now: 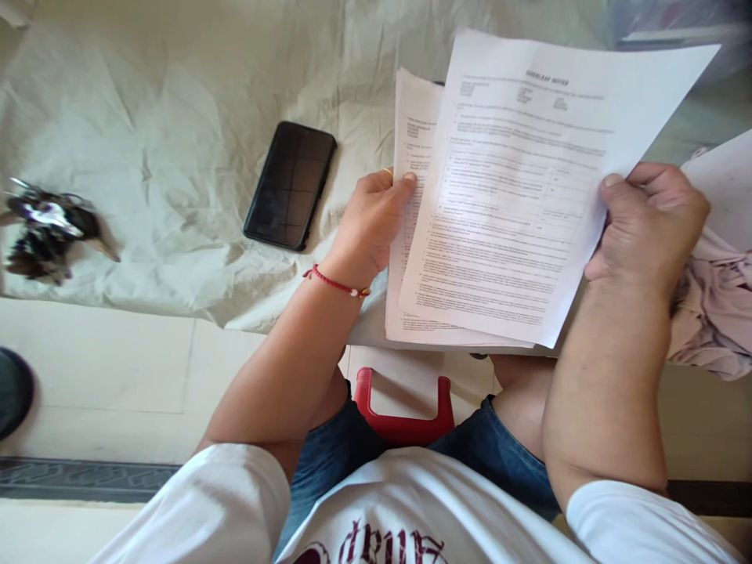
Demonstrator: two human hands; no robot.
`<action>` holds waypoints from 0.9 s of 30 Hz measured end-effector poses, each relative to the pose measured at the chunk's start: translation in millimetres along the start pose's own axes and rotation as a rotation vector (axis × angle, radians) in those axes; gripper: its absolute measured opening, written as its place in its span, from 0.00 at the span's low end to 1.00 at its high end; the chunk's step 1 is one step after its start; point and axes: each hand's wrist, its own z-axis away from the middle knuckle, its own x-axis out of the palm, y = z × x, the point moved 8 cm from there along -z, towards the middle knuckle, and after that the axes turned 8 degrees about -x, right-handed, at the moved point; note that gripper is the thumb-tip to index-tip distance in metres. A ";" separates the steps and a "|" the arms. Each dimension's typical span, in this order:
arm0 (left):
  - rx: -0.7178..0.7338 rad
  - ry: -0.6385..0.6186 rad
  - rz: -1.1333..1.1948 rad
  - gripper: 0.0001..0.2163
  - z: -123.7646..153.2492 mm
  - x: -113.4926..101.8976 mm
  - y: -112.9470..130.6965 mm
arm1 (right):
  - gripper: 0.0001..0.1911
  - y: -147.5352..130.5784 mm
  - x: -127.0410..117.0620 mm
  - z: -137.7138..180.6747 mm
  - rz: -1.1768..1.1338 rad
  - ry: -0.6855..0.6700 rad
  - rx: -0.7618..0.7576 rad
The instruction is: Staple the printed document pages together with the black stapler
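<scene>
I hold printed paper sheets over the edge of a cloth-covered table (176,94). My right hand (649,223) grips the right edge of the top printed sheet (517,196), thumb on top. My left hand (373,223), with a red string bracelet at the wrist, pinches the left edge of the lower sheet (411,141) that lies under the top one. Both sheets carry small printed text and are tilted to the right.
A black phone (290,184) lies face up on the cloth, left of the papers. A dark bunch of keys (47,231) sits at the far left. Pink cloth (714,313) and another white sheet (725,184) lie at the right. A red stool (405,419) shows between my legs.
</scene>
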 end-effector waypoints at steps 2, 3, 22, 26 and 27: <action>-0.004 0.007 -0.001 0.09 0.6 -0.1 0.5 | 0.11 -0.6 0.3 0.5 -0.025 0.005 0.006; -0.009 0.006 -0.002 0.09 1.0 0.1 0.6 | 0.11 -1.1 0.7 0.7 -0.038 0.006 0.009; -0.010 0.019 0.018 0.09 3.2 1.2 2.2 | 0.08 10.2 -2.0 -2.9 -0.099 -0.071 -0.066; -0.012 0.008 0.011 0.07 3.9 2.2 2.4 | 0.07 9.8 -2.8 -3.4 -0.122 -0.078 -0.081; -0.009 0.009 0.007 0.07 4.1 2.4 2.8 | 0.07 9.0 -2.5 -3.4 -0.125 -0.078 -0.083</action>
